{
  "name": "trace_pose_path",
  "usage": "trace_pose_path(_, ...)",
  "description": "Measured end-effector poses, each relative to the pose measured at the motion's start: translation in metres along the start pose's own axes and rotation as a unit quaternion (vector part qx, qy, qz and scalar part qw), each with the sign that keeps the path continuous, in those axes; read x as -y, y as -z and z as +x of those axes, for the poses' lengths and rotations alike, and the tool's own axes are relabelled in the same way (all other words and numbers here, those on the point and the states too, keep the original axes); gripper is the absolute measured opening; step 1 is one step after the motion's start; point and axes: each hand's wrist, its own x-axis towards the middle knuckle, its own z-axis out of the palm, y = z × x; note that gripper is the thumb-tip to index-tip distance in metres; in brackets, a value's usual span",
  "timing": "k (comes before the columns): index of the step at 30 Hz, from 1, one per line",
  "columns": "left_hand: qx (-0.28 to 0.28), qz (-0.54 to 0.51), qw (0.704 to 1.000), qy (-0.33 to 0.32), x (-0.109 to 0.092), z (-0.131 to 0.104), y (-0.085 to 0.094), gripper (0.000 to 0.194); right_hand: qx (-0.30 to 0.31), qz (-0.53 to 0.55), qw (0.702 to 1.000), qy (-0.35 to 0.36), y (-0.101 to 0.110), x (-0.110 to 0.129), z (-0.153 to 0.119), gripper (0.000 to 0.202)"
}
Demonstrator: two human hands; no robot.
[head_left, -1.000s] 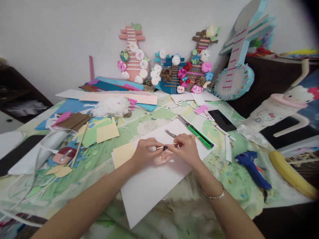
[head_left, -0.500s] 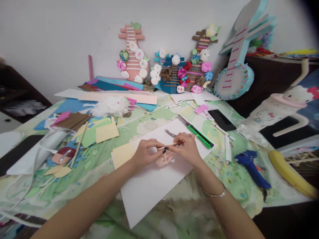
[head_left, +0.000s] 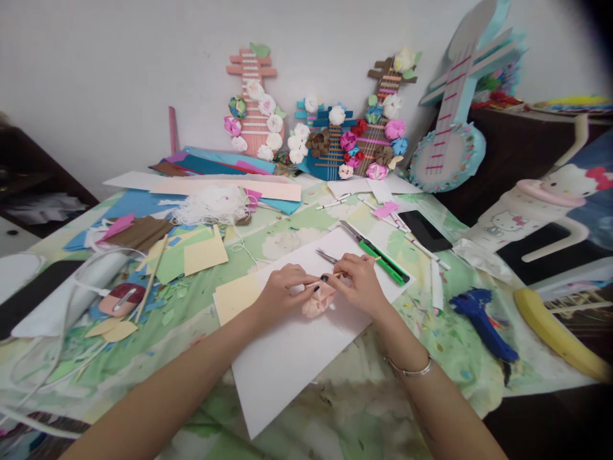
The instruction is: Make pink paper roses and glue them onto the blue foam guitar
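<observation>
My right hand [head_left: 358, 281] is closed around a thin wooden stick [head_left: 378, 259], whose end pokes out past the fingers. My left hand [head_left: 288, 289] pinches peach paper at the other side, close to the stick's hidden tip. Just below the fingertips sits a peach paper flower [head_left: 316, 306], partly covered by both hands. Under it lies a white sheet [head_left: 282, 377]. Scissors [head_left: 326, 255] show behind my right hand, their handles hidden. A green utility knife [head_left: 383, 262] rests on the sheet, beyond that hand.
On the right are a blue glue gun [head_left: 486, 326], a banana [head_left: 558, 335], a phone [head_left: 425, 230] and a tumbler [head_left: 522, 211]. Paper scraps [head_left: 205, 252] and white yarn [head_left: 211, 206] lie left. Flower-decorated paper instruments [head_left: 249, 102] lean on the wall.
My fingers have drawn closer together over the flower, and less of the stick shows between them. A little more of the flower is visible.
</observation>
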Motion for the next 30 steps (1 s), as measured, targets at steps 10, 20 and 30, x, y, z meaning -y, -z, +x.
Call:
trace_pose_path(10, -0.02, -0.02, 0.999, 0.033, 0.0001, 0.0, -0.0008, 0.021, -0.03, 0.027, 0.999, -0.031, -0.0016, 0.0041, 0.0018, 0.04)
trace_pose_path(20, -0.033, -0.021, 0.998, 0.051, -0.0015, 0.0003, -0.0014, 0.015, -0.045, 0.011, 0.999, -0.015, -0.0024, 0.0026, 0.0001, 0.034)
trace_pose_path(30, -0.025, -0.043, 0.993, 0.11, -0.0026, -0.0012, -0.0013, 0.011, -0.063, -0.031, 0.997, 0.008, -0.0029, 0.0033, -0.0013, 0.033)
